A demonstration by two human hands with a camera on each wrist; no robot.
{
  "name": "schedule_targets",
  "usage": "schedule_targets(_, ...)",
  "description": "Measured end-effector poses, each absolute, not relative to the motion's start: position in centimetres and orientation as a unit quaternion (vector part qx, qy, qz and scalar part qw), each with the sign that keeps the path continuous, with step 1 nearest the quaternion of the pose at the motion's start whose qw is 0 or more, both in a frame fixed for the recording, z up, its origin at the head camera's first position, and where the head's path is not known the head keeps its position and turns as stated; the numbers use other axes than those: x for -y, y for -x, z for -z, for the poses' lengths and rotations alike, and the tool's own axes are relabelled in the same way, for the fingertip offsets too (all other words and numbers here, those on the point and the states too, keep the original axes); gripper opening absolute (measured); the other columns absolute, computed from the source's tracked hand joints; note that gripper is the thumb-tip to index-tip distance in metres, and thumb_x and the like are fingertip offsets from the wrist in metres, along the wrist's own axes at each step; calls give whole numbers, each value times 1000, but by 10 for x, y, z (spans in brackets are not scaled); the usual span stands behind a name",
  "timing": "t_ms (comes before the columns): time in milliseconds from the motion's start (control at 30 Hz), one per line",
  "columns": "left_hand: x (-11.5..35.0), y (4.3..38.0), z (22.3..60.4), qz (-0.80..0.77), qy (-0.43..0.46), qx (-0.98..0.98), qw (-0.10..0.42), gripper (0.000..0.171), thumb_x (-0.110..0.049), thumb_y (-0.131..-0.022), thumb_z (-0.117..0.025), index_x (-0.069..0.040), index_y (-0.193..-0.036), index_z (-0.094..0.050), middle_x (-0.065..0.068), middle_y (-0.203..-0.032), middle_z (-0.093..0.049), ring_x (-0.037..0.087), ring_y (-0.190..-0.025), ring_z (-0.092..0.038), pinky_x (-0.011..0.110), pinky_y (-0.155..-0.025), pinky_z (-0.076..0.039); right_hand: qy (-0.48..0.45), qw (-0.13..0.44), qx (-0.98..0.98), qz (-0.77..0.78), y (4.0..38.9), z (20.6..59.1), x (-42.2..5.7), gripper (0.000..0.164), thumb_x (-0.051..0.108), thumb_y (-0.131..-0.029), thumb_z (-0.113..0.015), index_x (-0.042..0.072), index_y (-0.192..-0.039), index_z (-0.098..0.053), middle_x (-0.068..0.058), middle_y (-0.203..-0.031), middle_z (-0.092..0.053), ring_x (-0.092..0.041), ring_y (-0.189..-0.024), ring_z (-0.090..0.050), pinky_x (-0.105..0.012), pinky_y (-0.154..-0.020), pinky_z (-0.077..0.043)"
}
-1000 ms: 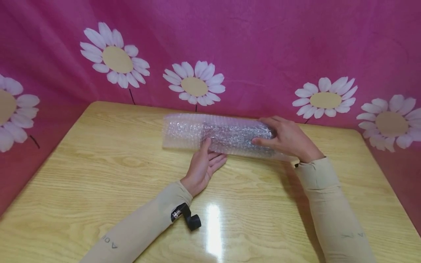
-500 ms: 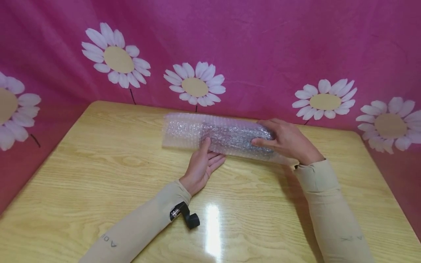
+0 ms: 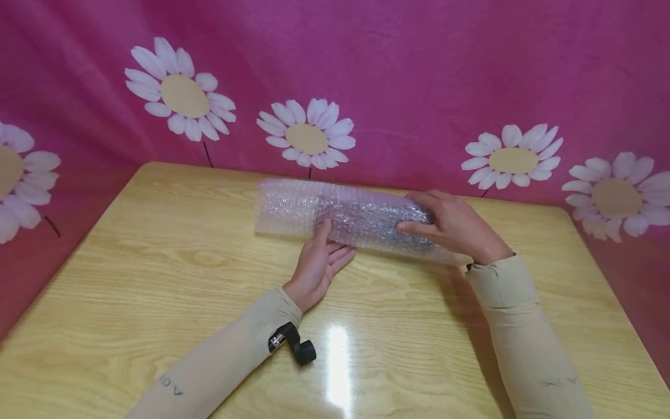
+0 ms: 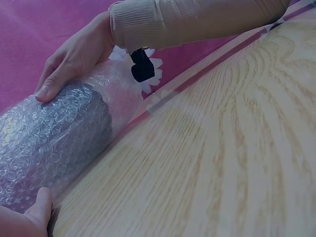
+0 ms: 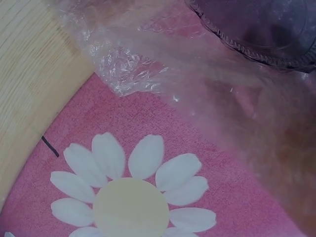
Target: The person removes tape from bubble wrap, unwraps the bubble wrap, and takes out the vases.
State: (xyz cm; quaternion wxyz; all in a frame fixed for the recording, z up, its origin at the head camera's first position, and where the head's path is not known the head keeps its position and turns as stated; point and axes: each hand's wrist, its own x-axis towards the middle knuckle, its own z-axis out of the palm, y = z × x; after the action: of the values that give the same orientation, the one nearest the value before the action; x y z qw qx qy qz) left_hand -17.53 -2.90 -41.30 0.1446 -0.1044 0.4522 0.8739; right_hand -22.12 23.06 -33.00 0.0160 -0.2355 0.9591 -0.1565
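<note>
A roll of clear bubble wrap (image 3: 285,206) lies slanted across the far half of the table, wound around a dark cylindrical thing (image 3: 366,218). Through the loose end of the wrap, the right wrist view shows that thing's round, see-through dark end (image 5: 261,32) with a ridged rim. My right hand (image 3: 463,227) grips the roll near its right end, thumb on the near side and fingers over the back. At the roll's lower edge is my left hand (image 3: 316,265), palm up, its straight fingers along the underside and its thumb (image 4: 42,205) resting against the wrap.
The wood-grain table (image 3: 183,291) reaches a pink cloth backdrop (image 3: 408,75) printed with white daisies, close behind the roll. Black camera mounts sit at both wrists; the left mount (image 3: 300,349) juts out above the tabletop.
The roll's right end dips slightly toward the near side, the right hand moving with it. Otherwise both hands keep their places on the wrap.
</note>
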Motion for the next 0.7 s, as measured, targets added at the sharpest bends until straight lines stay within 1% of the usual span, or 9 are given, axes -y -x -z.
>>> schedule_targets(67,29,175,413,-874,108,-451,142,71,-45,-111,-40,6,-158,-24,40,-159,-34,47,-149,-42,44,-120,-47,240,15,-958,154,220,329,-230,76,57,-92,-71,11,-150,-54,-16,-142,-62,-37,-127,-62,-60,-111,-50)
schedule_targets(167,29,174,414,-872,110,-455,140,72,-44,-111,-41,6,-158,-24,39,-159,-34,47,-148,-42,44,-119,-48,246,15,-958,149,218,328,-229,76,58,-92,-71,11,-149,-54,-17,-143,-62,-38,-127,-63,-60,-112,-50)
schedule_targets(433,28,173,416,-868,95,-466,143,67,-38,-110,-47,7,-157,-27,37,-159,-36,46,-148,-42,44,-119,-48,248,26,-958,142,213,324,-227,77,57,-94,-69,7,-149,-54,-20,-150,-57,-42,-140,-53,-60,-119,-43)
schedule_targets(567,29,175,414,-870,98,-459,151,66,-36,-110,-48,4,-157,-25,37,-159,-34,46,-150,-40,43,-119,-48,238,32,-961,139,212,321,-226,76,57,-94,-69,8,-149,-54,-20,-151,-56,-43,-142,-51,-62,-120,-41)
schedule_targets(700,29,176,413,-870,99,-457,154,64,-36,-110,-47,3,-156,-27,36,-159,-36,45,-149,-41,43,-118,-48,232,36,-963,136,210,319,-225,74,57,-94,-69,9,-149,-54,-19,-152,-55,-43,-143,-50,-62,-120,-41)
